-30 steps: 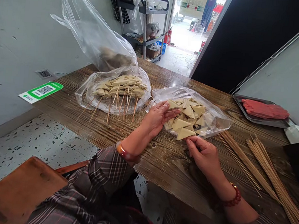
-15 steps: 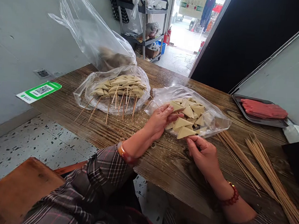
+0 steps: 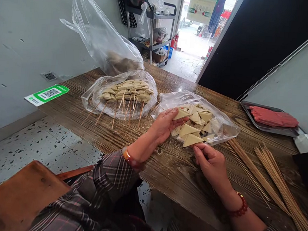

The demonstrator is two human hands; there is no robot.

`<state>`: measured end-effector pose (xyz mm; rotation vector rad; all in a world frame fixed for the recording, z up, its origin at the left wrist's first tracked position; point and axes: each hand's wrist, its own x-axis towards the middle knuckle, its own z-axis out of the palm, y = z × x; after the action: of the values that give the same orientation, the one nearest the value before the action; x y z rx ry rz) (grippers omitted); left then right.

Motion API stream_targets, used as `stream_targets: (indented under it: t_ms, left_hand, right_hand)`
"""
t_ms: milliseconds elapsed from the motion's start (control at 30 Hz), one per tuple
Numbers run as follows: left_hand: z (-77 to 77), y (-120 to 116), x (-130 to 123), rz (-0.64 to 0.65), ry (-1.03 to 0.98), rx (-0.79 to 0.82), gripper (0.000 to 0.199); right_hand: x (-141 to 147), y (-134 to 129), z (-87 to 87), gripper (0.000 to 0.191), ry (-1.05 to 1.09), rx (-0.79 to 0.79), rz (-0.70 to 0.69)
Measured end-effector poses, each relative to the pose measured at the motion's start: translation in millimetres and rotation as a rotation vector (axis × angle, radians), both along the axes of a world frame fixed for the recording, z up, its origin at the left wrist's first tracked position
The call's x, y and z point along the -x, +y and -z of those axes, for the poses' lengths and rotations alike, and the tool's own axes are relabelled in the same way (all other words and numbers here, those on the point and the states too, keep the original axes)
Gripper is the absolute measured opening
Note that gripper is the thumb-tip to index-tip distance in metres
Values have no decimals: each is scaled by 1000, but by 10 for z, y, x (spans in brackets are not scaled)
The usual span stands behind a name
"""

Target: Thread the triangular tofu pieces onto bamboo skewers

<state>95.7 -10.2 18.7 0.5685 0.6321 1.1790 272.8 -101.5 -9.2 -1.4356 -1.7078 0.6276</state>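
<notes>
My left hand [image 3: 164, 125] is closed around a beige folded triangle [image 3: 181, 113], which looks like tofu skin. A thin stick end shows just beyond its knuckles; whether it is in my grip is hidden. Between thumb and finger, my right hand [image 3: 211, 161] pinches the corner of another triangle [image 3: 192, 140]. Both hands are at the near side of a clear plastic bag [image 3: 223, 127], spread flat, with many loose triangles [image 3: 195, 117] on it. To the left, a second clear bag [image 3: 88, 99] holds a heap of triangles on skewers [image 3: 130, 110], their sticks pointing towards me.
Bundles of bare bamboo skewers [image 3: 278, 178] lie on the wooden table [image 3: 170, 181] at right. Behind them is a black tray [image 3: 273, 127] of pink meat [image 3: 275, 117]. A tall plastic bag [image 3: 104, 37] stands back left, near a green QR card [image 3: 47, 94]. A stool [image 3: 22, 194] is lower left.
The whole view has shifted slightly, so things appear a little lower and further right. Both hands keep their hold on the triangles, hardly moving relative to the bag.
</notes>
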Motion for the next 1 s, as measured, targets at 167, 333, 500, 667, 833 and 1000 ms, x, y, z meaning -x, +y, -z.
stream_targets:
  t_ms: [167,333,500,667,833,1000]
  left_hand:
    - [14,-32,-15,90,-22,-64,15]
    - [44,-51,-58,82,-25,-92,14]
    - [77,-64,-94,84,-24,-108,17]
    - [93,-84,-124,91,-30,-116,18]
    - [89,-106,-147,86,-32,-123,17]
    - [84,-126,-156,87,-15,-118,18]
  right_hand:
    - [-9,0,40,26,-2,8,4]
    - [-14,0,48,26,-43,-19,12]
    - [0,1,20,26,-61,-30,14]
    - [19,-4,6,28,-62,-36,20]
    - [15,-1,44,27,-46,-32,17]
    - [10,3,58,26,-41,-33,8]
